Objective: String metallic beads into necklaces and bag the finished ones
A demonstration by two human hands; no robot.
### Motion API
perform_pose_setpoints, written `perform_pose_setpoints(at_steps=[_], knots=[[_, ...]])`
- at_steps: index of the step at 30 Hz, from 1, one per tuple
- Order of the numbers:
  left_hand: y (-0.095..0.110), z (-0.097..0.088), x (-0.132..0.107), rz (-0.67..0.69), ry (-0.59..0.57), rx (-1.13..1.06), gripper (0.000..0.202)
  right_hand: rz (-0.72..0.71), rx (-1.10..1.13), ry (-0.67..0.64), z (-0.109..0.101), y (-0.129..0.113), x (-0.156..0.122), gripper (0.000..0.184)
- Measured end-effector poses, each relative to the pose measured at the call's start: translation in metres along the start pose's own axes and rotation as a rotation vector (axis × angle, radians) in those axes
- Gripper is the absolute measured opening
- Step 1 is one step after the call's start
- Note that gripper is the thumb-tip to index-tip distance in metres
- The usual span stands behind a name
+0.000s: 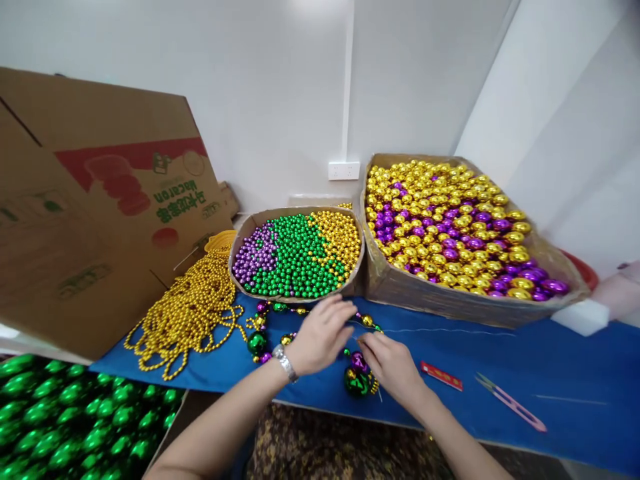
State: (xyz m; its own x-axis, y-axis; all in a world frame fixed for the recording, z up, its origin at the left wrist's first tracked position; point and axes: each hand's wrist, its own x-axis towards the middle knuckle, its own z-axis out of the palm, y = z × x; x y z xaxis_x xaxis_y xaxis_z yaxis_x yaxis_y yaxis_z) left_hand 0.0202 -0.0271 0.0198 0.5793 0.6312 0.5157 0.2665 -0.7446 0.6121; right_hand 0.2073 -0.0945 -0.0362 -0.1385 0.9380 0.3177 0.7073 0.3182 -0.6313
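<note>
A bead necklace of purple, green and gold beads lies in a loop on the blue cloth, partly hidden under my hands. My left hand is over the loop's middle, fingers bent together toward the right; whatever they pinch is hidden. Just right of it, my right hand has thumb and fingertips closed on a thin clear thread. Below its fingers hang a large green bead and a purple bead. A thread stretches right across the cloth.
Behind the necklace stand a box of small beads and a larger box of gold and purple beads. Gold bead strands lie left, beside a cardboard carton. Pink-handled thread snips and a red packet lie right. Large green beads fill the lower left.
</note>
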Motion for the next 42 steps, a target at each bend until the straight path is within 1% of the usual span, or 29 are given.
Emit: perform_pose_setpoints(at_steps=[1,2,4,5,6,8,10,11,12,13,15,16,18,20,22,25,29,31,34,36,38,40,42], knots=[[0.002,0.009,-0.005,0.029,-0.103,-0.029,0.031,0.003,0.011,-0.005,0.0,-0.001,0.0,0.029],[0.001,0.017,-0.009,0.044,-0.175,-0.042,0.031,0.009,0.028,-0.008,0.0,-0.002,0.0,0.028],[-0.005,0.029,-0.013,0.039,-0.242,-0.029,0.024,0.03,0.078,-0.006,-0.002,-0.005,-0.001,0.027],[-0.01,0.032,-0.014,0.024,-0.26,-0.025,0.019,0.044,0.114,0.0,-0.004,-0.006,-0.001,0.026],[-0.014,0.033,-0.015,-0.006,-0.276,-0.034,0.021,0.062,0.157,0.01,-0.006,-0.008,-0.002,0.024],[-0.02,0.031,-0.015,-0.113,-0.323,-0.128,0.031,0.104,0.268,0.034,-0.01,-0.01,-0.002,0.022],[-0.021,0.026,-0.016,-0.267,-0.376,-0.354,0.036,0.153,0.413,0.061,-0.013,-0.011,-0.001,0.02],[-0.019,0.025,-0.017,-0.346,-0.368,-0.506,0.037,0.182,0.495,0.08,-0.013,-0.011,0.0,0.022],[-0.017,0.025,-0.017,-0.416,-0.32,-0.667,0.037,0.212,0.583,0.106,-0.014,-0.01,0.001,0.024],[-0.014,0.025,-0.018,-0.47,-0.238,-0.819,0.036,0.242,0.671,0.142,-0.014,-0.009,0.002,0.028],[-0.007,0.029,-0.019,-0.531,-0.04,-1.057,0.033,0.29,0.837,0.228,-0.013,-0.005,0.005,0.033],[-0.004,0.031,-0.02,-0.544,0.037,-1.146,0.031,0.304,0.905,0.267,-0.013,-0.003,0.006,0.033],[0.001,0.035,-0.019,-0.552,0.127,-1.275,0.028,0.314,0.991,0.316,-0.014,0.001,0.007,0.032],[0.004,0.038,-0.017,-0.553,0.176,-1.355,0.026,0.305,1.002,0.324,-0.015,0.004,0.006,0.032],[0.007,0.038,-0.014,-0.559,0.191,-1.394,0.027,0.281,0.945,0.306,-0.018,0.003,0.005,0.031],[0.009,0.038,-0.007,-0.573,0.144,-1.409,0.028,0.208,0.748,0.235,-0.024,-0.001,0.005,0.027],[0.015,0.037,0.006,-0.566,0.071,-1.384,0.029,0.025,0.389,0.091,-0.032,-0.007,0.009,0.019],[0.019,0.035,0.013,-0.554,0.046,-1.362,0.03,-0.069,0.228,0.032,-0.036,-0.008,0.012,0.021],[0.025,0.029,0.025,-0.526,0.011,-1.317,0.032,-0.168,0.003,-0.01,-0.045,-0.01,0.015,0.024],[0.03,0.023,0.034,-0.503,-0.013,-1.291,0.033,-0.216,-0.135,-0.013,-0.055,-0.014,0.018,0.023],[0.037,0.014,0.044,-0.469,-0.035,-1.273,0.033,-0.259,-0.255,-0.006,-0.07,-0.021,0.024,0.023],[0.045,0.003,0.058,-0.41,-0.061,-1.252,0.032,-0.299,-0.352,0.005,-0.088,-0.031,0.032,0.023],[0.057,-0.01,0.075,-0.322,-0.093,-1.218,0.03,-0.334,-0.425,0.013,-0.11,-0.044,0.044,0.025]])
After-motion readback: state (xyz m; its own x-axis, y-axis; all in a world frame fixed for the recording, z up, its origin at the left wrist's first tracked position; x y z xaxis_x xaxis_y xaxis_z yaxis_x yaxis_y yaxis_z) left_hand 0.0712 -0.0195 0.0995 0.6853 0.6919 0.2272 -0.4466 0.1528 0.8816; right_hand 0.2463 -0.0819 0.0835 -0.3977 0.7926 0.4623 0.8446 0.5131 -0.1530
